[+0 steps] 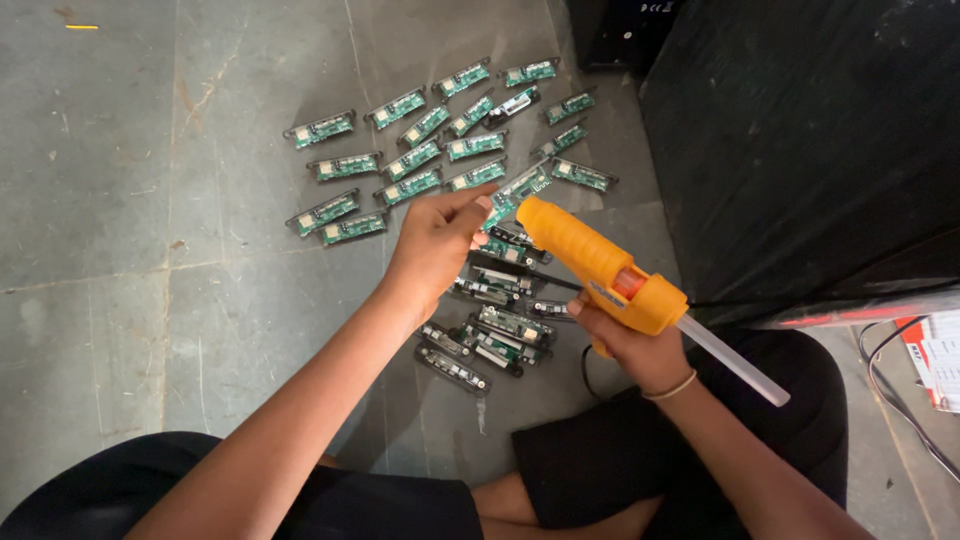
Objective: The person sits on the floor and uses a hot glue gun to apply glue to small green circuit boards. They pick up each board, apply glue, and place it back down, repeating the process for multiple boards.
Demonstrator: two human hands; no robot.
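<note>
My right hand (640,345) grips an orange hot glue gun (600,268) with a clear glue stick (735,362) sticking out of its back. Its nozzle points up-left toward a small green circuit board (522,187) that my left hand (435,240) pinches by the fingertips. Below both hands lies a pile of several similar boards in black frames (495,325). Farther out on the floor, several green boards (410,160) are laid out in rough rows.
The grey stone floor (150,200) runs left and ahead. A large black cloth-covered object (800,130) stands at the right. Papers and black cables (925,365) lie at the far right. My crossed legs in dark clothing (600,450) fill the bottom.
</note>
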